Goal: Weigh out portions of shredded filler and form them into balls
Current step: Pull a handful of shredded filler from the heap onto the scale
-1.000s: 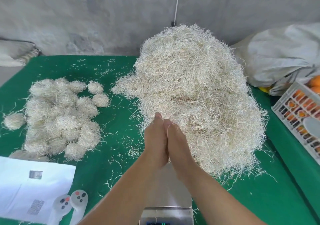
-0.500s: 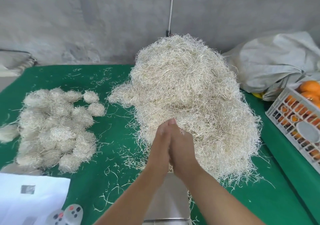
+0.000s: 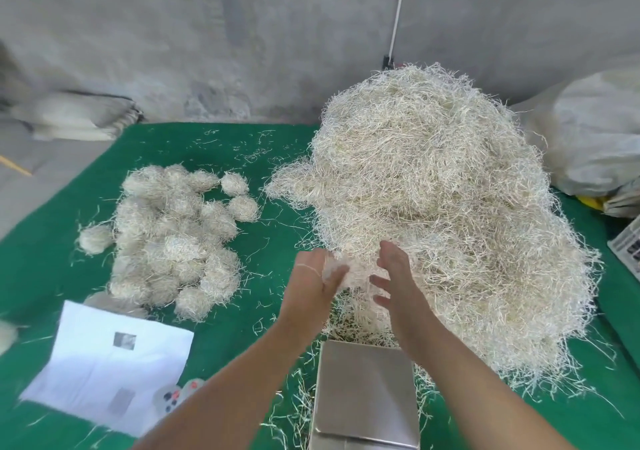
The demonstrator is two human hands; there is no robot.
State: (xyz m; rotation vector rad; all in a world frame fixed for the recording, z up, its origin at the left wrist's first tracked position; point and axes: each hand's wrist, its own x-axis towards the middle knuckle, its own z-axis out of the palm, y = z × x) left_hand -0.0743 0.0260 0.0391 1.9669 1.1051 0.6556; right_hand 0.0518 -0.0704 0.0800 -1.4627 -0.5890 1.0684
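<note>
A green felt-like cloth (image 3: 69,276) covers the whole work surface, littered with stray pale strands, and ends at the top of the frame against a bare, mottled grey concrete wall (image 3: 242,41) with a thin white cable (image 3: 398,10) running down it. The large heap of pale shredded filler (image 3: 443,207) fills the centre and right of the frame. At centre, the left hand (image 3: 313,278) and the right hand (image 3: 394,276) are held a little apart at the heap's near edge, palms facing, fingers loosely straight, with a small tuft of filler (image 3: 349,269) lying between them; neither hand is clenched. Below them a square steel scale platform (image 3: 367,390) sits bare. Left of centre lies a pile of finished filler balls (image 3: 173,238). A white printed paper sheet (image 3: 107,366) lies at lower left, and a crumpled grey plastic sack (image 3: 588,138) at upper right.
</note>
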